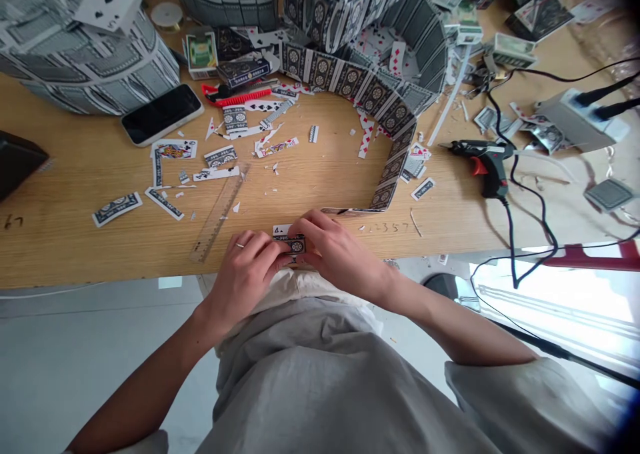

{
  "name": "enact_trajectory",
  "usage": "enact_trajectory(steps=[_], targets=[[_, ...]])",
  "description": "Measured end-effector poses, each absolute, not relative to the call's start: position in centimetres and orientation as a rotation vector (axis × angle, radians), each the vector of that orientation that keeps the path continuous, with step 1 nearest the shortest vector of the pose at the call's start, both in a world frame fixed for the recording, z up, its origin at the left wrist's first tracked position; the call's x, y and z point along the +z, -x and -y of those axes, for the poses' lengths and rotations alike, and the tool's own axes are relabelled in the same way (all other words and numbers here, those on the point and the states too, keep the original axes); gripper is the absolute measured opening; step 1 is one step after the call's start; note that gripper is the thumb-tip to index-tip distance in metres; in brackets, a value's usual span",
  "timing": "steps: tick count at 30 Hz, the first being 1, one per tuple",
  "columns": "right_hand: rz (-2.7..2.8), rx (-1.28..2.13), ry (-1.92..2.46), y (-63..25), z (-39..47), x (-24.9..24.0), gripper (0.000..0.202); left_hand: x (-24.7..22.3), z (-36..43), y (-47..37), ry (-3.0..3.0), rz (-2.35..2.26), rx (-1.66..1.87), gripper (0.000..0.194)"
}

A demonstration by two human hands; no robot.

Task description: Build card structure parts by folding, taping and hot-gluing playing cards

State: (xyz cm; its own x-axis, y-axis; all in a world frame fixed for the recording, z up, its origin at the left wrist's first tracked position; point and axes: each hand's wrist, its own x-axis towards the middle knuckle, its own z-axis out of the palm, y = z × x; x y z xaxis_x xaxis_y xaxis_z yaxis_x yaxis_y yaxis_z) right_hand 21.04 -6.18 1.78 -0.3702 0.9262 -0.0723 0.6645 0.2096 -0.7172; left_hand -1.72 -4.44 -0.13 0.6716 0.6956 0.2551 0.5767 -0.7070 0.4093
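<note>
Close together at the table's front edge, both hands hold small patterned card pieces (pixel 297 246). My left hand (pixel 250 264), with a ring on one finger, pinches them from the left. From the right, my right hand (pixel 335 247) closes its fingers on the same pieces. A white card end with a black 4 (pixel 281 230) shows just above them. Behind my right hand, a long curved strip of joined cards (pixel 363 84) stands upright on the table. A clear ruler (pixel 220 213) lies left of my left hand.
Large card-covered structures (pixel 100 54) stand at the back. A phone (pixel 163 115), red-handled tool (pixel 240 97) and cut card pieces (pixel 117 209) lie to the left. At the right are a glue gun (pixel 493 167), black cables and a white power block (pixel 580 117).
</note>
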Motion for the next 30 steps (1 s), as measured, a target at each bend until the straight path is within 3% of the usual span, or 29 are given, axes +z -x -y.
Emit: enact_trajectory(steps=[6, 13, 16, 23, 30], targets=[[2.135, 1.058, 1.439, -21.0, 5.1, 2.1, 0.027, 0.0, 3.9, 2.1, -2.549, -0.956, 0.607, 0.007], [2.075, 0.673, 1.445, -20.4, 6.9, 0.8, 0.013, 0.1, 3.9, 1.8, -2.614, -0.910, 0.660, 0.013], [2.033, 0.609, 1.498, -20.2, 6.9, 0.4, 0.016, 0.3, 3.9, 1.7, -2.655, -0.897, 0.669, 0.011], [2.092, 0.669, 1.645, -19.6, 5.6, 1.0, 0.029, 0.6, 3.7, 1.6, -2.620, -0.945, 0.628, 0.006], [2.119, 0.780, 1.649, -20.0, 5.3, 1.7, 0.025, 0.4, 3.9, 1.6, -2.657, -0.895, 0.615, 0.005]])
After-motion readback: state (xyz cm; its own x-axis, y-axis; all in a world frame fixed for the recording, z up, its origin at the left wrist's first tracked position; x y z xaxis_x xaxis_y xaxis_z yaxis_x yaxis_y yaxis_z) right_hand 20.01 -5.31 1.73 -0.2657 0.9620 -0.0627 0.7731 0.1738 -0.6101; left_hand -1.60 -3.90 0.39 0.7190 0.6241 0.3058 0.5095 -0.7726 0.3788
